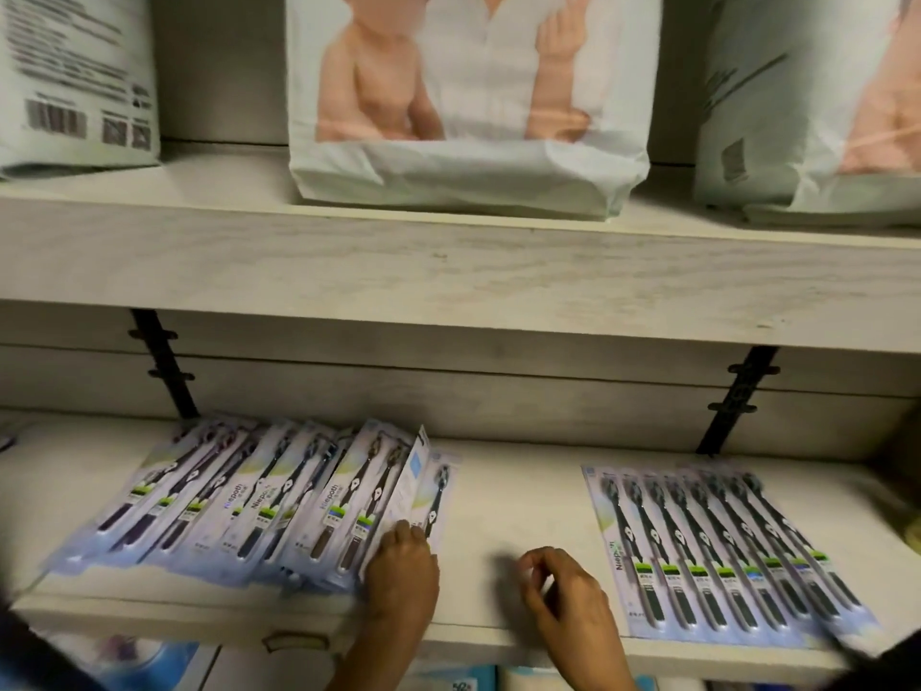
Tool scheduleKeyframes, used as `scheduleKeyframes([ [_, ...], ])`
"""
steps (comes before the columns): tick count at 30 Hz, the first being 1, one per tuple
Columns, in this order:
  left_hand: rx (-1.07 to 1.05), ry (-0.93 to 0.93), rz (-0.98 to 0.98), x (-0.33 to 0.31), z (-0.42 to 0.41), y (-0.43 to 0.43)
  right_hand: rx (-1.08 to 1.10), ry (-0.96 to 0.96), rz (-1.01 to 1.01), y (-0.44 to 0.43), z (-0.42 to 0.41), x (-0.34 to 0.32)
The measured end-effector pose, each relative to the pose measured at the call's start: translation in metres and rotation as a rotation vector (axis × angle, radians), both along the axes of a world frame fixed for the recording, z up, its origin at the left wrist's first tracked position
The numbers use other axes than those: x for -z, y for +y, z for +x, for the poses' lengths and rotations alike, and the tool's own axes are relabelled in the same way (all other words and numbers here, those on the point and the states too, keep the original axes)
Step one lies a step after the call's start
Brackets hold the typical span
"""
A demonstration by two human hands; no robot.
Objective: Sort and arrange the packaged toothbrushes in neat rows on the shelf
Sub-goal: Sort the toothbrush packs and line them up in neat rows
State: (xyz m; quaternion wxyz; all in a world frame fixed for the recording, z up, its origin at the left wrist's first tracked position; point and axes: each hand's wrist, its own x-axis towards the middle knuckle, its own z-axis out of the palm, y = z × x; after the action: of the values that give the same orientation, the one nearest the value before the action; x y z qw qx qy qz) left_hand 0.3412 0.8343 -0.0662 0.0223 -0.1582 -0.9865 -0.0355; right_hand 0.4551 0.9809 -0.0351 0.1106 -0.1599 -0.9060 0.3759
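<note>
I've got the left hand [401, 573] down on the lower shelf [513, 496], knuckles toward me, fingers bent over the near end of one upturned pack [411, 483]. That pack stands tipped on its long edge, its pale back showing, and runs straight away from the fingertips. It leans against the fanned batch [224, 501] of packaged toothbrushes, which spreads out from the outer side of that hand. They overlap one another, all slanting, dark handles showing through the blisters. One more pack lies flat just on the hand's inner side, touching the upturned one.

The right hand [568, 595] is near the left, over the shelf's front edge, and it holds nothing. Its fingers are loosely curled, with thumb and forefinger close together. Bare shelf runs ahead of it. Just beside it on its outer side sits the tidy row [712, 546], with packs overlapped evenly, heads away from me and handles toward me, all at the same slant.

Well beyond both hands, two black brackets [164, 371] carry the upper shelf [448, 271], and big pale bags [463, 177] stand on top of it. The edges of the view are blurred.
</note>
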Motion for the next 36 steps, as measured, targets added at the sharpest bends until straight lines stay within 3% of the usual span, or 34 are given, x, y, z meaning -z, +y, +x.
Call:
scheduleKeyframes([
  [6,-0.023,0.038,0.103,-0.009,0.010,0.009,0.026,-0.066,-0.093,-0.004,-0.002,-0.002],
  [9,0.000,0.134,0.211,-0.035,0.031,0.013,0.049,-0.106,-0.462,-0.009,-0.009,-0.015],
  [11,0.121,0.270,0.299,-0.041,0.043,0.016,0.024,-0.119,-0.722,-0.014,-0.014,-0.027],
  [13,0.226,0.277,0.352,-0.045,0.052,0.019,-0.029,-0.117,-0.848,-0.018,-0.018,-0.034],
  [19,0.346,0.209,0.463,-0.038,0.058,0.007,0.086,-0.050,-0.877,-0.020,-0.024,-0.020],
  [22,0.255,0.232,0.540,-0.032,0.041,-0.015,0.115,-0.029,-0.943,-0.011,-0.023,-0.017],
  [26,-0.027,0.177,0.371,-0.027,0.003,-0.038,0.127,-0.016,-0.951,0.001,-0.018,-0.013],
  [30,-0.088,-0.019,0.094,-0.018,-0.006,-0.039,0.096,-0.031,-0.925,0.005,-0.018,-0.012],
  [36,0.056,-0.010,0.148,-0.004,0.010,-0.023,0.071,-0.047,-0.927,0.008,-0.019,-0.011],
])
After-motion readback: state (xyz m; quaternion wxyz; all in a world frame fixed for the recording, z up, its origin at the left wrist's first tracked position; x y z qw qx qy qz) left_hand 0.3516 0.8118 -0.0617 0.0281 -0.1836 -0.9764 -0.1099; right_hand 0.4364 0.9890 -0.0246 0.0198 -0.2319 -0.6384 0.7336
